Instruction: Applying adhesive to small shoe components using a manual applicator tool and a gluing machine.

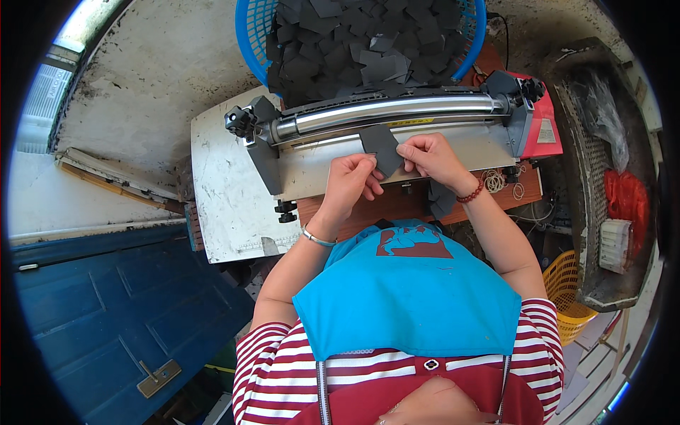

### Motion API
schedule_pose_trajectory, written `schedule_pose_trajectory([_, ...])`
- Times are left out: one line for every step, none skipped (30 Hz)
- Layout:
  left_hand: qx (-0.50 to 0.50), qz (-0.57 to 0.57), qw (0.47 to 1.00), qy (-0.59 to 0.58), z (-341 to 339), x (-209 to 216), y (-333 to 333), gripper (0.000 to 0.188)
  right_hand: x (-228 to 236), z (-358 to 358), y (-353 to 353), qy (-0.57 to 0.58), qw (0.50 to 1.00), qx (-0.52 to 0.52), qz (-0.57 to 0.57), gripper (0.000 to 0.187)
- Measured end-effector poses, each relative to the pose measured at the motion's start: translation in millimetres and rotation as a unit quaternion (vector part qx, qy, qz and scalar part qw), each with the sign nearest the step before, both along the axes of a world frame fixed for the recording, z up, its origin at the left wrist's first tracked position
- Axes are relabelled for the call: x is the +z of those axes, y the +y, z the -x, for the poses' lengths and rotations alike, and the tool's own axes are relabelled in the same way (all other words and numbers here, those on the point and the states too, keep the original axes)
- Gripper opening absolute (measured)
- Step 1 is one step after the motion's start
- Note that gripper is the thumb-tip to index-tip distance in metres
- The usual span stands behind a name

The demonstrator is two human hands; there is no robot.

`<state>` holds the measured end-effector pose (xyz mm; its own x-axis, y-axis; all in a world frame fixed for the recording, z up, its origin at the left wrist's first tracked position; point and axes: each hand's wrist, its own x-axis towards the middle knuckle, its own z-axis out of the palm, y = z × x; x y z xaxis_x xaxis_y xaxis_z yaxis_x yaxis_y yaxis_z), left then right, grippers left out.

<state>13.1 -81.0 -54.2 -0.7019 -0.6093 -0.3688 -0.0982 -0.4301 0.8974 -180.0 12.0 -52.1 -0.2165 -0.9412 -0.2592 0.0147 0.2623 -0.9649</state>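
Observation:
A small dark grey sheet piece [382, 147] lies over the metal feed plate [319, 170] of a roller machine, its far end close to the steel roller [397, 108]. My left hand [350, 183] pinches its left edge between thumb and fingers. At its right edge, my right hand [433, 159] grips it with thumb and forefinger. Both hands are closed on the same piece, near the front of the plate. More dark pieces [440, 198] sit below the plate, beside my right wrist.
Behind the machine stands a blue basket [246, 35] heaped with dark pieces. Black knobs [241, 122] stick out at the roller's left end, and a red housing [544, 131] is at its right. Elastic bands [494, 182] lie right of my wrist. A yellow basket [567, 283] stands lower right.

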Motion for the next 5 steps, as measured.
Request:
schedule_pose_trajectory([0.0,0.0,1.0,0.001,0,-1,0,0.026,0,2,1,0.01,1.0,0.001,-0.002,0.023])
schedule_pose_trajectory([0.006,0.008,1.0,-0.002,-1,-1,0,0.026,0,4,1,0.02,1.0,0.002,-0.003,0.023])
schedule_pose_trajectory([0.012,0.016,1.0,-0.004,-1,-1,-1,0.027,1,7,2,0.021,1.0,0.001,-0.003,0.023])
schedule_pose_trajectory([0.008,0.019,1.0,0.002,-2,0,-1,0.025,5,10,2,0.018,1.0,0.005,-0.016,0.023])
schedule_pose_trajectory([0.003,0.022,1.0,0.009,-3,1,-2,0.024,9,13,3,0.016,0.999,0.008,-0.028,0.023])
